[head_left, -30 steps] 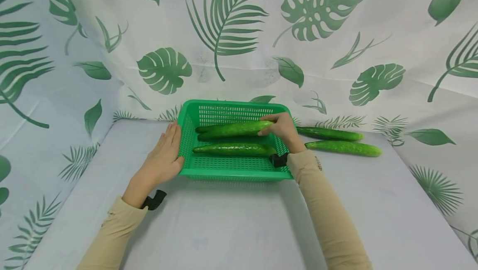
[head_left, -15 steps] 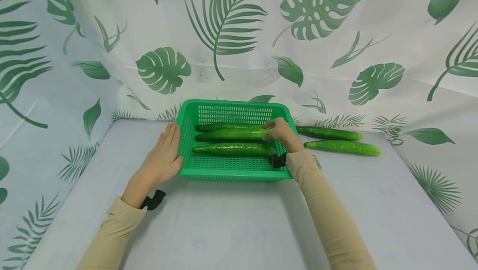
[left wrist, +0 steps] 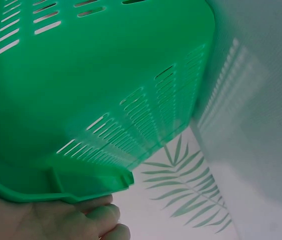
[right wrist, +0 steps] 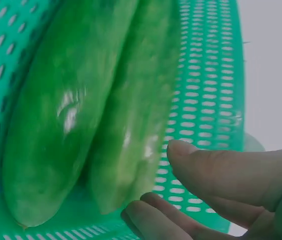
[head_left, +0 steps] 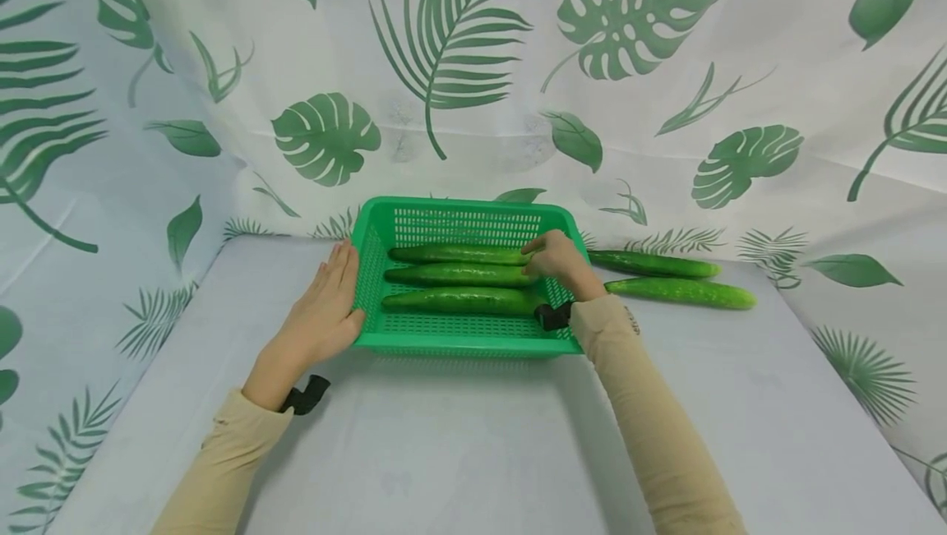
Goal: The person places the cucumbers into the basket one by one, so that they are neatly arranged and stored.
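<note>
A green slotted basket point(head_left: 459, 205) stands at the table's middle with three cucumbers lying side by side in it: back point(head_left: 451, 254), middle point(head_left: 451, 274) and front point(head_left: 459, 302). My right hand point(head_left: 556, 260) is inside the basket at the middle cucumber's right end. In the right wrist view its thumb point(right wrist: 220, 170) is off the cucumber point(right wrist: 136, 125) and the fingers lie loosely by the tip. My left hand point(head_left: 325, 313) rests flat against the basket's left wall, fingertips under the rim point(left wrist: 96, 182).
Two more cucumbers point(head_left: 651, 264) point(head_left: 681, 293) lie on the white table right of the basket. Leaf-print cloth walls stand behind and to the left. Bare tabletop point(head_left: 459, 436) stretches in front of the basket.
The cucumber my right hand held raised over the basket has come down and now lies between the other two. The right hand sank with it. The left hand stayed put.
</note>
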The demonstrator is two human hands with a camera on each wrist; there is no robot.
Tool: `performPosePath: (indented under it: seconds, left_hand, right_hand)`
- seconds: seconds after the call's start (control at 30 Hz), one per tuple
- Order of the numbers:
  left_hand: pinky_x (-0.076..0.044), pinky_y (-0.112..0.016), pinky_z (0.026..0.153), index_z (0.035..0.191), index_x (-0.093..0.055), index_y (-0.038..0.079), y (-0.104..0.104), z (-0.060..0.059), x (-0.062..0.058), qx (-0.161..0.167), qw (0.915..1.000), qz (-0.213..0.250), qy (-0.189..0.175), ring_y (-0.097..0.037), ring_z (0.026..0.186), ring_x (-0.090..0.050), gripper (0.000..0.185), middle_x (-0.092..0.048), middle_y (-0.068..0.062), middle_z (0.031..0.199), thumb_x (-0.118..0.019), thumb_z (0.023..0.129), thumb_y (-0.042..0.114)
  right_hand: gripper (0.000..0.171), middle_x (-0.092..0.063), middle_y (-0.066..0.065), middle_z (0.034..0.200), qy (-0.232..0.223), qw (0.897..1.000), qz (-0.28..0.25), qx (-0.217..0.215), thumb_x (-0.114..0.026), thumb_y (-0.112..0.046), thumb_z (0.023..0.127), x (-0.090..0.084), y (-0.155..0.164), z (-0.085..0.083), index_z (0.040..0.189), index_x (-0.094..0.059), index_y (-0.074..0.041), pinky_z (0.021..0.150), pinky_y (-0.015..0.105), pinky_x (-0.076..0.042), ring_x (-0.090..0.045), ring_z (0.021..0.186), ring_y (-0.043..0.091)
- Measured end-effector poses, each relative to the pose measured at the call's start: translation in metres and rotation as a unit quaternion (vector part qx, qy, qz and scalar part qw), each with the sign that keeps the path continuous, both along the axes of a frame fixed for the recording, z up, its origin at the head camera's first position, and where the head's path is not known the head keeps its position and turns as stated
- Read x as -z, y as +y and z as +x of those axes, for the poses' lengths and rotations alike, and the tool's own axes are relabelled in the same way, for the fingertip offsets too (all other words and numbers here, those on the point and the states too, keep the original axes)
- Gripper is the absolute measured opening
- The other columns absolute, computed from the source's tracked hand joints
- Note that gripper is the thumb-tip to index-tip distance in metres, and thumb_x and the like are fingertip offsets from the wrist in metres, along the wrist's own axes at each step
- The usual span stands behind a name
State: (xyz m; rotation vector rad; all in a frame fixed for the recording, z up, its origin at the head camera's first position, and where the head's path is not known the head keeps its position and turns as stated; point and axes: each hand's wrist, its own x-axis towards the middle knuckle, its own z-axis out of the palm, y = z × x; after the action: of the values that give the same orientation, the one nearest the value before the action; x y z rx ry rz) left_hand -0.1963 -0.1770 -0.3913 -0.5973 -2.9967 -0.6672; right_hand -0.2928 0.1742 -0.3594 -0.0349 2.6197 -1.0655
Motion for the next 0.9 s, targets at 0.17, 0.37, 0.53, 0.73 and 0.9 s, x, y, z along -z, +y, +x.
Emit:
performPosePath:
  seconds: [0.17,0.37,0.53,0.73,0.9]
  left_hand:
    - [-0.004,-0.051,0.121,0.154,0.004,-0.01,0.0,0.0,0.001,-0.002,1.0,-0.004,-0.002,-0.032,0.15,0.012,0.079,0.013,-0.022,0.162,-0.041,0.092,0.01]
    - [-0.004,-0.051,0.121,0.154,0.004,-0.01,0.001,0.0,-0.001,-0.003,1.0,-0.004,-0.004,-0.031,0.15,0.012,0.079,0.013,-0.021,0.162,-0.041,0.092,0.01]
    - [-0.004,-0.052,0.12,0.154,0.005,-0.01,0.001,0.001,-0.001,-0.003,1.0,-0.005,-0.005,-0.032,0.15,0.013,0.079,0.013,-0.021,0.162,-0.041,0.092,0.01]
    - [-0.004,-0.051,0.121,0.154,0.004,-0.01,0.002,0.0,-0.001,-0.003,1.0,-0.004,-0.004,-0.031,0.15,0.012,0.08,0.013,-0.021,0.162,-0.042,0.092,0.011]
    - [-0.004,-0.052,0.12,0.154,0.005,-0.01,0.001,0.001,-0.001,-0.004,1.0,-0.003,-0.005,-0.031,0.15,0.012,0.079,0.014,-0.021,0.162,-0.041,0.092,0.01]
  right_hand:
    - [0.046,-0.046,0.027,0.144,-0.005,0.999,-0.037,-0.009,-0.061,-0.001,0.094,-0.014,0.003,0.005,0.139,-0.053,0.005,0.104,0.055,-0.043,-0.048,0.128,0.043]
    - [0.047,-0.044,0.029,0.146,0.01,0.998,-0.053,-0.017,-0.061,-0.004,0.096,-0.032,0.011,0.011,0.142,-0.051,0.002,0.107,0.054,-0.039,-0.042,0.133,0.044]
    - [0.044,-0.046,0.029,0.143,0.048,0.996,-0.063,-0.028,-0.061,-0.005,0.096,-0.047,0.023,0.02,0.139,-0.053,0.002,0.106,0.054,-0.04,-0.043,0.132,0.044]
    - [0.043,-0.049,0.026,0.142,0.098,0.992,-0.078,-0.021,-0.062,-0.01,0.097,-0.062,0.043,0.032,0.138,-0.055,0.002,0.106,0.052,-0.041,-0.044,0.133,0.04]
    - [0.043,-0.053,0.025,0.138,0.166,0.983,-0.077,-0.003,-0.064,-0.013,0.097,-0.067,0.064,0.041,0.136,-0.057,0.003,0.104,0.05,-0.043,-0.046,0.132,0.04]
